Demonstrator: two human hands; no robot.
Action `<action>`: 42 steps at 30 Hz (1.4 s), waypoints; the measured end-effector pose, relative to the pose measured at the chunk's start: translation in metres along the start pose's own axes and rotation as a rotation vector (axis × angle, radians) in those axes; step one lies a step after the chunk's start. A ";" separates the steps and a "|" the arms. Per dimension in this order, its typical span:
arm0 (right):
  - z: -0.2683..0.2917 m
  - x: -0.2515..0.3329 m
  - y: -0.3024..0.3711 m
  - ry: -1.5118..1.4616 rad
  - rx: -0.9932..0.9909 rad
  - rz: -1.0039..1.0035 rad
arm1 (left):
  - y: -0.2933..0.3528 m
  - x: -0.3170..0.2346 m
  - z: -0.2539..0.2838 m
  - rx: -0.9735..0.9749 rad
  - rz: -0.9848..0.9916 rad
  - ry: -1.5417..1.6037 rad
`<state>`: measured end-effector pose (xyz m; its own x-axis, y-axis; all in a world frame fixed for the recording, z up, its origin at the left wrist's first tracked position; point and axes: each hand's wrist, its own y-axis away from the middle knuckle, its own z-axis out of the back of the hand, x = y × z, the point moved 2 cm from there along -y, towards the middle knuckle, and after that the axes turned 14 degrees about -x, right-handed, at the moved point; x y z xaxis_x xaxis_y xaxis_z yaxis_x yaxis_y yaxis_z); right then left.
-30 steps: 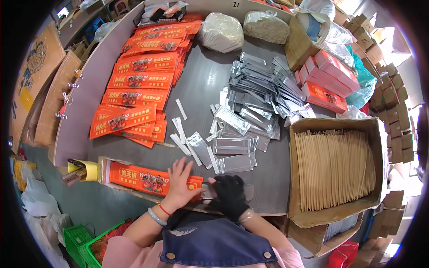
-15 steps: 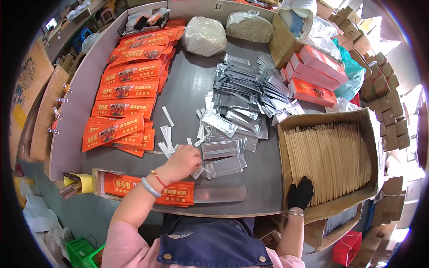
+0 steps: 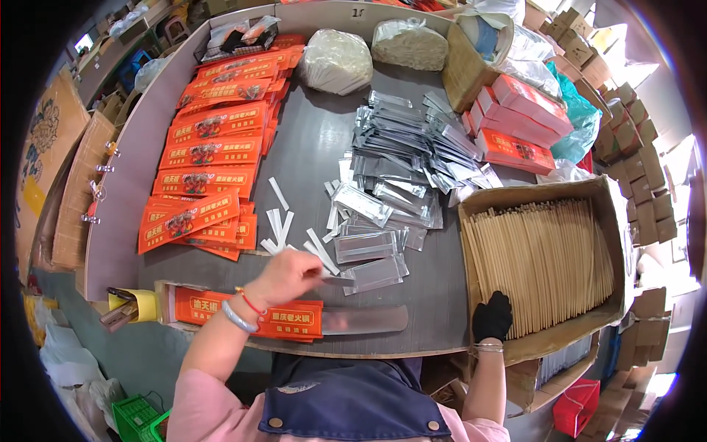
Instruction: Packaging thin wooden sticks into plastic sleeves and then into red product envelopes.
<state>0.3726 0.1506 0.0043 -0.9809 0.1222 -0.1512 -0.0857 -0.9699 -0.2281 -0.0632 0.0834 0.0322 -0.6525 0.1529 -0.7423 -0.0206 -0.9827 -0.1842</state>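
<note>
My bare left hand [image 3: 289, 277] is closed above the front of the grey table, a small greyish flat packet [image 3: 337, 281] poking out from its fingertips. Beyond it lie several loose narrow white paper strips [image 3: 278, 227]. To its right a large pile of clear and silvery flat sachets [image 3: 401, 158] is heaped. Below my left forearm, a stack of orange-red printed sleeves [image 3: 294, 321] sits in a low holder, beside a shiny metal strip [image 3: 366, 320]. My right hand [image 3: 493, 317], in a black glove, rests at the near left corner of a carton of wooden chopsticks [image 3: 545, 258]; its fingers are mostly hidden.
Overlapping orange sleeves [image 3: 210, 151] line the table's left side. Two plastic-wrapped white bundles [image 3: 336, 61] stand at the back. Red-and-white stacked packs [image 3: 519, 151] sit near a cardboard box [image 3: 475, 55] at the back right. A yellow-wrapped holder [image 3: 143, 304] juts from the front left.
My left hand has drawn back a little toward me and left, away from the strips and sachets, with the flat packet in its fingers. My right hand stays nearly in place.
</note>
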 end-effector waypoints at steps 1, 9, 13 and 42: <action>-0.002 -0.006 0.002 0.001 0.003 0.000 | 0.003 -0.022 -0.008 0.000 0.177 0.218; 0.021 0.002 0.010 -0.435 -0.054 -0.111 | 0.048 -0.053 -0.065 -0.117 -0.119 -0.242; 0.049 0.027 0.018 -0.614 -0.018 0.590 | 0.069 -0.037 -0.036 -0.146 0.007 -0.191; 0.070 0.128 0.052 -0.735 -0.035 0.663 | 0.011 -0.049 0.030 0.124 -0.291 -0.328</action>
<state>0.2309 0.1012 0.0404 -0.6934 -0.6163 0.3733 0.5138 -0.7861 -0.3435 -0.0545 0.0621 0.0856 -0.8113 0.4024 -0.4242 -0.3156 -0.9121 -0.2616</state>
